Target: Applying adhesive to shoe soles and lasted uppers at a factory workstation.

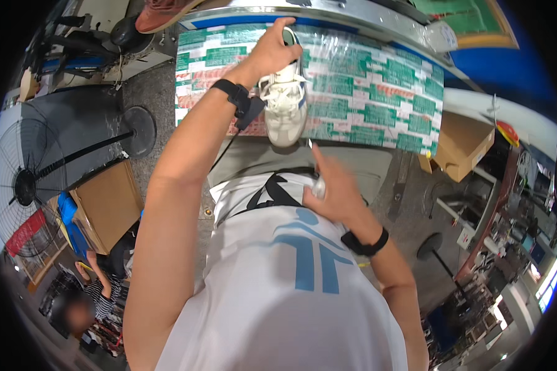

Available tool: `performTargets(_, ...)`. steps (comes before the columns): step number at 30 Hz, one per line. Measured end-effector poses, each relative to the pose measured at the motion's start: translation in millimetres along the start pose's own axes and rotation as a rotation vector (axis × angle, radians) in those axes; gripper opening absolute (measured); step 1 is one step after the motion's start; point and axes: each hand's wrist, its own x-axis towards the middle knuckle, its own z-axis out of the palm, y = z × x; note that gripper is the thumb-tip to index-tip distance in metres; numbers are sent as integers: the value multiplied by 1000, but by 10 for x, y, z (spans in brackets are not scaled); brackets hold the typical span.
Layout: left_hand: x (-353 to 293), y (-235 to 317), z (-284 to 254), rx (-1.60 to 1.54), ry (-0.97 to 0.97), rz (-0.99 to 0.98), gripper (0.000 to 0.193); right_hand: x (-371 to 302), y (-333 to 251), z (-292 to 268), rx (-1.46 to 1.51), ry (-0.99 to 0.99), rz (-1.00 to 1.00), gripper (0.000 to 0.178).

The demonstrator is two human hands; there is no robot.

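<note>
A cream-white lace-up sneaker lies on a table covered in green-and-white printed sheeting, its toe toward me at the near edge. My left hand grips it by the heel, with fingers around the collar at the far end. White laces are tied loosely over its tongue. My right hand hovers just off the table's near edge, close to the toe and apart from it. Its fingers are curled round a small pale object, and a thin light tip shows beyond the index finger. Motion blur hides what that object is.
A metal rail runs along the table's far side, with a reddish-brown shoe at its left. An open cardboard box stands to the right. On the left are a large fan, another carton and a person in stripes.
</note>
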Motion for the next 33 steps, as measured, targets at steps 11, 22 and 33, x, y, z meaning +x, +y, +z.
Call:
performTargets(11,-30,136,-16,-51,8,-41,80,579,237,-106,-181,265,-452,86)
performTargets(22,-918,109,485,88,358,23,122,851,473,125,30,367,47,93)
performTargets(33,-1249,-149,-232,-807,294,-428,65,1115,1275,-455,-176,446,103,94)
